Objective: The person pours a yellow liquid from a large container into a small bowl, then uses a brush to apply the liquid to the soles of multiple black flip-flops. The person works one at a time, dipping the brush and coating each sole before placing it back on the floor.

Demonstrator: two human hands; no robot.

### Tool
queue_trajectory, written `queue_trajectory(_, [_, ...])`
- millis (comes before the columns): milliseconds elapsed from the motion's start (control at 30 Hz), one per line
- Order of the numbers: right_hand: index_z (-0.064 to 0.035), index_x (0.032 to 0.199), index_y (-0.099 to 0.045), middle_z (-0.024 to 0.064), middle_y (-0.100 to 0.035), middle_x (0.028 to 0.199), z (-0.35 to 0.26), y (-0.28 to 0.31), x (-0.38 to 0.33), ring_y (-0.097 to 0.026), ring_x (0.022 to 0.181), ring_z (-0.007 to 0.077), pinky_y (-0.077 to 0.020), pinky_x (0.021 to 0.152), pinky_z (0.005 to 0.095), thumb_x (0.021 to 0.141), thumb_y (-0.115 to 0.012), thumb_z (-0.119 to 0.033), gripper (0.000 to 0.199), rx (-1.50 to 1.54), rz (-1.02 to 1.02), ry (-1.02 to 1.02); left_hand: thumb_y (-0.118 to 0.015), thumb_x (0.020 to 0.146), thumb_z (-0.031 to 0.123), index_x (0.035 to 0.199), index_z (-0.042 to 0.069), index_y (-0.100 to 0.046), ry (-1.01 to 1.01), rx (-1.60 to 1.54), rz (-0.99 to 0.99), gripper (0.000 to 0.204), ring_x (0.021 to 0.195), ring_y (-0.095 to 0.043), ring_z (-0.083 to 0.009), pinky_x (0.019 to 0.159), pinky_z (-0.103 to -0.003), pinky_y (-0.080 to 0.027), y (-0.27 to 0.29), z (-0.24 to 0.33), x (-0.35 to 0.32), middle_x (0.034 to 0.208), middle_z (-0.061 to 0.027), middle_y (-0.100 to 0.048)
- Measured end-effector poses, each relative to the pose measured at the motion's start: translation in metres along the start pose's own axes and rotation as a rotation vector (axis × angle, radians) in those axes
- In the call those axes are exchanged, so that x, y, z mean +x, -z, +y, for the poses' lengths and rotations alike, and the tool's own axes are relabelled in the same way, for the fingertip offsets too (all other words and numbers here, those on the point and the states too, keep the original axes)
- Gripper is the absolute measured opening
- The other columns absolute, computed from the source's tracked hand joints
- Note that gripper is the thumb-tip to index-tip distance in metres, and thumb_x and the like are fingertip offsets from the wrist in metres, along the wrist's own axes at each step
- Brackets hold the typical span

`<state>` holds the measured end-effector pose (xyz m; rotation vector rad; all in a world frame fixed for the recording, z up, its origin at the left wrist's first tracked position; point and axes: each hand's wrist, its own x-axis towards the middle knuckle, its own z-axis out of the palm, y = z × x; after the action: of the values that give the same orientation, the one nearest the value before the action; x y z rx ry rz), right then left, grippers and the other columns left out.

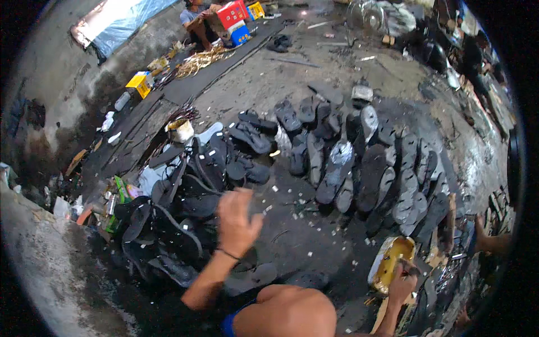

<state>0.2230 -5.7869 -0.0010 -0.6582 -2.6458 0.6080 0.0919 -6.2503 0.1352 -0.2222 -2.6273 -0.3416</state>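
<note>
My left hand (238, 222) is over the near end of a heap of black sandals (196, 205), holding nothing, its thumb apart from the fingers. A dark band circles that wrist. To the right, my right hand (401, 285) is closed round a short dark brush-like tool (409, 266), whose exact kind I cannot make out. It is at the edge of a pale cut-open container (373, 269) with yellow glue-like liquid (387, 264) inside. Ahead of my hands, rows of dark grey soles and sandals (373, 168) lie on the ground.
A whitish tub (181, 130) stands beyond the sandal heap. Small white scraps (295, 216) dot the dark ground. Far left, another person (196, 19) sits near red and blue boxes (233, 14). A wooden stick (451, 216) stands at the right; a bare limb (491, 241) shows at the right edge.
</note>
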Motion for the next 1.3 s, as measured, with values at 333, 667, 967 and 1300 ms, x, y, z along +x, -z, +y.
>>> queue_trajectory(333, [-0.0001,0.084,-0.068,0.0241,-0.068,0.081,-0.005,0.055,-0.04,-0.067,0.08,0.0442,-0.0529,0.075,0.0506,0.077,-0.073,-0.04,0.04,-0.263,-0.36,-0.362,-0.059,0.084,-0.001,0.133,-0.005,-0.053,0.21,-0.322,-0.223,0.05,0.125,-0.053,-0.04,0.105,-0.045,-0.043,0.148,0.021,0.007,0.132,-0.0228,-0.058])
queue_trajectory(667, [0.0004,0.095,-0.068,0.0199,-0.069,0.084,-0.001,0.049,-0.075,-0.067,0.084,0.0401,-0.0514,0.077,0.047,0.08,-0.074,-0.037,0.041,-0.24,-0.495,-0.334,-0.066,0.089,0.026,0.148,-0.003,-0.033,-0.389,-0.829,-0.98,0.074,0.143,-0.032,-0.0394,0.117,-0.043,-0.029,-0.097,0.003,-0.143,0.153,-0.0277,-0.032])
queue_trajectory(967, [-0.0014,0.101,-0.067,0.0111,-0.07,0.101,-0.102,0.038,-0.026,-0.066,0.094,0.0225,-0.0513,0.083,0.0356,0.086,-0.076,-0.015,0.022,0.921,-0.359,-0.35,-0.053,0.097,0.05,0.151,0.011,-0.037,-0.586,-0.341,-0.928,0.069,0.146,-0.025,-0.0409,0.119,-0.043,-0.024,-0.167,0.105,-0.113,0.157,-0.0203,-0.03])
queue_trajectory(1300, [-0.0076,0.103,-0.069,0.0109,-0.072,0.102,-0.152,-0.009,0.046,-0.069,0.095,0.0291,-0.0529,0.085,0.0392,0.088,-0.073,-0.018,0.019,0.667,-0.013,0.021,-0.046,0.104,0.039,0.126,0.003,-0.06,1.12,-1.69,-0.831,0.045,0.099,-0.066,-0.0179,0.088,-0.031,-0.052,-0.133,0.161,-0.02,0.115,-0.0058,-0.067])
